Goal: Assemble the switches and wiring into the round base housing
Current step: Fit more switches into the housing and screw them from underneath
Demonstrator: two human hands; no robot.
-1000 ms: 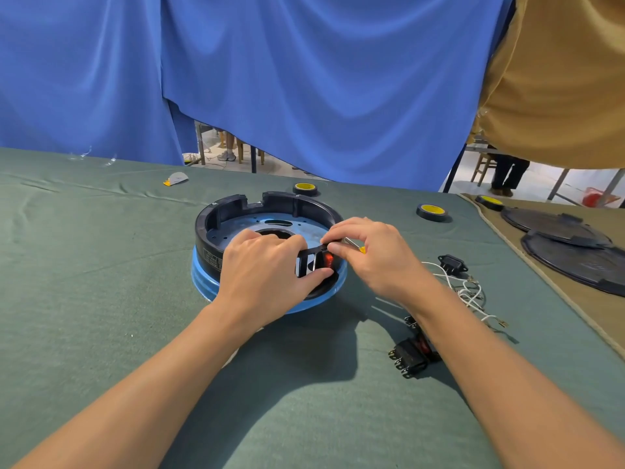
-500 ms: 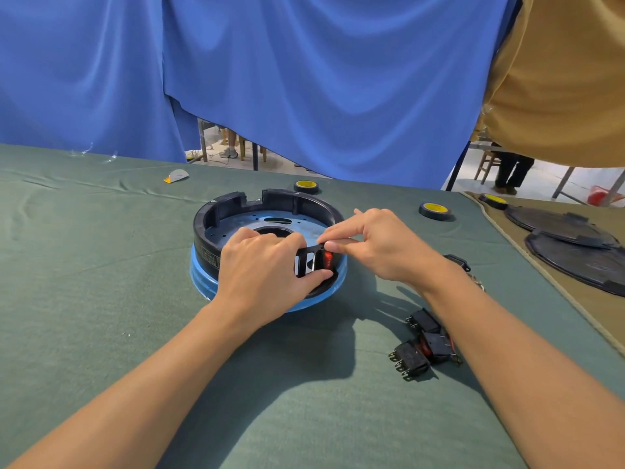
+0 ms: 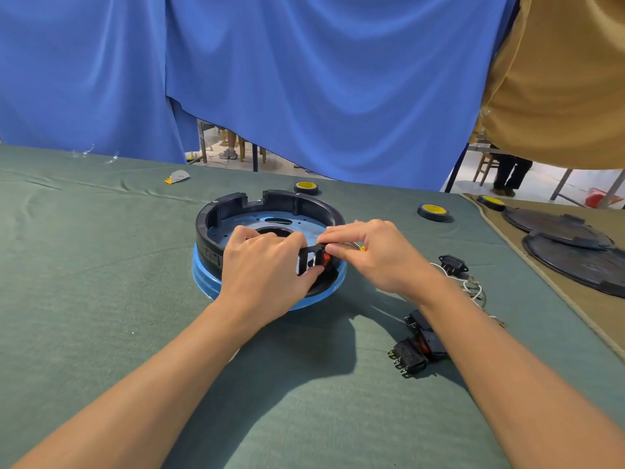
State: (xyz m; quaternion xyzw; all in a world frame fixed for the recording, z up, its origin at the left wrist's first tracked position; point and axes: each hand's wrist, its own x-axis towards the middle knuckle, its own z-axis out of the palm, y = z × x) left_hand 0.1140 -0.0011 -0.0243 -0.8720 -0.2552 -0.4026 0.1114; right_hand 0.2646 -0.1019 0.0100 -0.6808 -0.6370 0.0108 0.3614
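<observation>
With the left hand [image 3: 267, 265], grips the near wall of the round base housing [image 3: 270, 201], fingers curled over the rim and thumb pressed beside a black slotted frame. With the right hand [image 3: 378, 255], pinches a red switch [image 3: 325, 258] at that same frame, fingertips nearly meeting the left thumb. Keeps the housing flat on the green surface [image 3: 101, 299], right under both hands. Leaves loose switches [image 3: 417, 350] beside the right forearm, with white wiring [image 3: 473, 289] and a black socket [image 3: 453, 264] further right.

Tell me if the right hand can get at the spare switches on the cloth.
Probably yes: the spare switches lie uncovered beside the right forearm, but the right hand must first release the red switch.
</observation>
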